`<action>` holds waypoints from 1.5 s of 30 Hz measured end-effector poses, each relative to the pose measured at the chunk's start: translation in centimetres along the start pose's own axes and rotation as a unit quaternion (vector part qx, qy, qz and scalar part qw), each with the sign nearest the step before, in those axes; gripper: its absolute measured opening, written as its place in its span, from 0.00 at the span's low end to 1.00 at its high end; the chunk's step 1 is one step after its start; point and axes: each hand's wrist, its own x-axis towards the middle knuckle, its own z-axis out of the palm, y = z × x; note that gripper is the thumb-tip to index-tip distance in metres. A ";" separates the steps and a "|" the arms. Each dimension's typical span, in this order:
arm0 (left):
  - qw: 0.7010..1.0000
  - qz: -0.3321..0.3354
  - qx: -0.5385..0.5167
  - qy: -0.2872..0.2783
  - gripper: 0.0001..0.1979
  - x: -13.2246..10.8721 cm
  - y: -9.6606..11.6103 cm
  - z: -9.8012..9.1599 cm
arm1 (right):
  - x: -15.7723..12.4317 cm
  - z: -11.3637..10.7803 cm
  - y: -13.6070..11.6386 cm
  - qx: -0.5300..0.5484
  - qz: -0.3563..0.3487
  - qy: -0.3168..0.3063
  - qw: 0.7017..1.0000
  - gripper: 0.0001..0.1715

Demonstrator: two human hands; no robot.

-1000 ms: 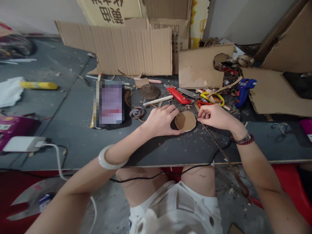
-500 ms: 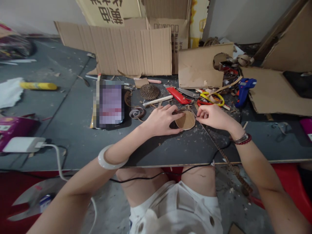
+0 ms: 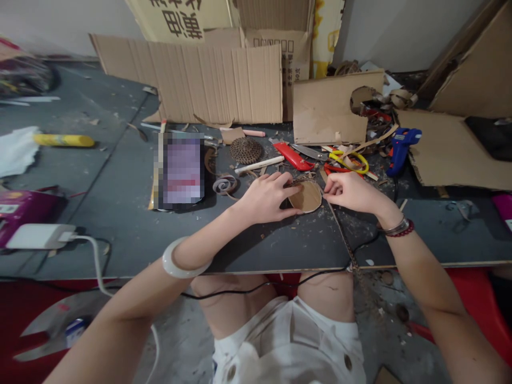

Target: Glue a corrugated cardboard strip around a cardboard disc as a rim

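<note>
A round cardboard disc (image 3: pixel 305 196) lies on the dark worktable (image 3: pixel 256 245), and a narrow corrugated cardboard strip (image 3: pixel 340 232) curves around its upper left rim. My left hand (image 3: pixel 266 198) grips the disc's left edge. My right hand (image 3: pixel 352 192) pinches the strip at the disc's right edge. From there the strip runs down over the table's front edge, its lower end blurred against the floor. Close to my left hand sit a coiled cardboard spiral (image 3: pixel 224 185) and a round coiled cardboard piece (image 3: pixel 246 150).
Behind my hands lie a red utility knife (image 3: pixel 293 156), yellow-handled scissors (image 3: pixel 348 162) and a blue glue gun (image 3: pixel 402 151). A pixelated phone (image 3: pixel 182 172) lies to the left. Cardboard sheets (image 3: pixel 188 82) stand along the back, and a black cable crosses my lap.
The strip's hanging end has been drawn up and shortened, and more of it now lies along the disc's upper left rim. Both hands stay at the disc.
</note>
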 end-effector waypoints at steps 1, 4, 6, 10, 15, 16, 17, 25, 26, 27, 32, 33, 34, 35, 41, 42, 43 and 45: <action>1.000 0.000 -0.005 0.002 0.28 0.0 0.0 0.1 | 0.0 0.1 0.0 0.002 -0.001 -0.001 1.000 0.05; 0.999 -0.005 -0.034 0.007 0.28 -0.1 -0.2 0.4 | 0.1 0.2 0.1 0.006 -0.005 -0.004 1.000 0.05; 0.998 -0.017 -0.060 0.013 0.29 0.0 -0.3 0.7 | 0.1 0.2 0.2 0.008 -0.005 -0.005 1.000 0.05; 0.990 -0.042 -0.130 0.033 0.31 0.1 -0.6 1.0 | 0.2 0.3 0.4 0.016 -0.003 -0.011 1.000 0.06; 0.972 -0.055 -0.219 0.058 0.33 0.3 -0.8 1.3 | 0.2 0.4 0.4 0.031 0.003 -0.024 0.999 0.08; 0.969 -0.057 -0.232 0.063 0.34 0.3 -0.8 1.4 | 0.2 0.5 0.4 0.031 0.004 -0.027 0.999 0.08; 0.966 -0.061 -0.243 0.066 0.34 0.3 -0.8 1.5 | 0.2 0.5 0.4 0.031 0.003 -0.028 0.999 0.09; 0.958 -0.086 -0.267 0.067 0.31 0.3 -0.3 1.2 | 0.2 0.6 0.3 0.032 0.002 -0.033 0.999 0.10; 0.957 -0.089 -0.269 0.064 0.30 0.3 -0.2 1.1 | 0.2 0.6 0.3 0.032 0.003 -0.034 0.999 0.10; 0.956 -0.093 -0.272 0.062 0.29 0.3 -0.1 1.1 | 0.2 0.6 0.3 0.033 0.003 -0.036 0.999 0.11; 0.949 -0.104 -0.291 0.067 0.27 0.3 0.2 1.0 | 0.2 0.6 0.4 0.032 0.005 -0.035 0.999 0.11; 0.946 -0.107 -0.298 0.066 0.27 0.3 0.2 1.0 | 0.2 0.6 0.4 0.033 0.005 -0.035 0.999 0.11; 0.944 -0.110 -0.306 0.064 0.27 0.3 0.3 1.1 | 0.2 0.6 0.4 0.034 0.004 -0.035 0.999 0.11; 0.940 -0.114 -0.315 0.062 0.27 0.3 0.3 1.2 | 0.2 0.6 0.3 0.037 0.004 -0.036 0.999 0.11; 0.909 -0.145 -0.387 0.060 0.27 0.2 0.4 1.5 | 0.2 0.6 0.3 0.045 0.006 -0.044 0.998 0.11; 0.905 -0.145 -0.395 0.059 0.27 0.2 0.4 1.5 | 0.2 0.6 0.3 0.046 0.007 -0.046 0.998 0.11; 0.902 -0.144 -0.402 0.059 0.26 0.2 0.4 1.5 | 0.2 0.6 0.3 0.047 0.008 -0.048 0.998 0.12; 0.900 -0.141 -0.409 0.057 0.26 0.2 0.4 1.4 | 0.2 0.6 0.4 0.049 0.009 -0.051 0.997 0.12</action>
